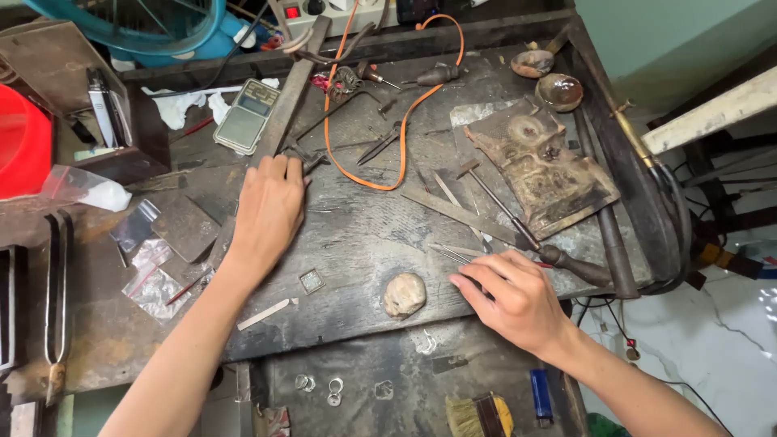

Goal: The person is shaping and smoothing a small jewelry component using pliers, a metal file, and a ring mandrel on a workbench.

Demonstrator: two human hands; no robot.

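My left hand (267, 206) reaches across the dark, worn workbench (356, 235), and its fingertips rest at a long metal bar (287, 97) and a small dark tool beside it. Whether the fingers grip anything is hidden. My right hand (510, 295) lies low at the front right, with its fingers on thin metal tweezers (453, 252) and next to a wooden-handled tool (526, 235). A pale lump of stone or putty (404, 294) sits just left of my right hand. A small square metal piece (312, 281) lies between my two arms.
A small digital scale (247, 116), an orange cable (405, 121), scissors (380, 146), a scorched soldering pad (542, 166) and two small bowls (558, 91) occupy the back. Plastic bags (150, 267) lie left. The lower tray holds rings (334, 388), a brush (477, 417) and a blue lighter (541, 395).
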